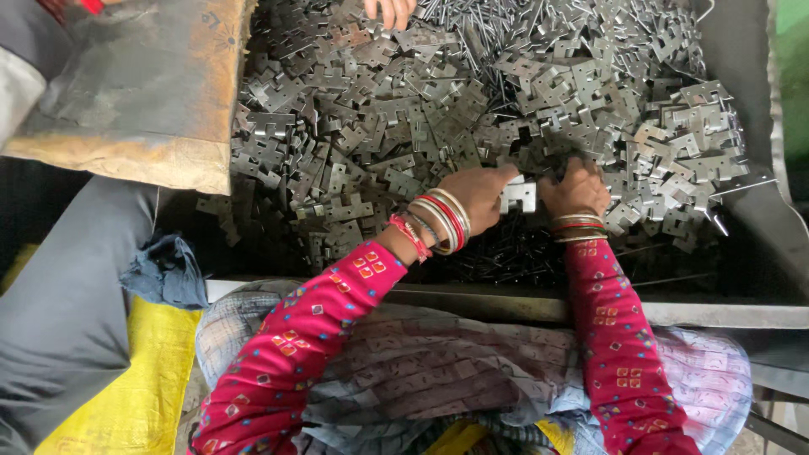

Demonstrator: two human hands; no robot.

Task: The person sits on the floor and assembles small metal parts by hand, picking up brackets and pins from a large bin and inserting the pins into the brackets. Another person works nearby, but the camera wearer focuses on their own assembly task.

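Note:
My left hand and my right hand meet over a small notched metal plate, pinched between their fingertips. Both wrists wear several bangles, and my sleeves are pink with small square prints. The plate is held just above the near edge of a big heap of like grey metal plates. Thin metal pins lie dark below my hands.
Another person's fingers reach in at the top. A rusty metal sheet lies at the left. A metal ledge borders the bin in front. A blue rag and yellow sack lie lower left.

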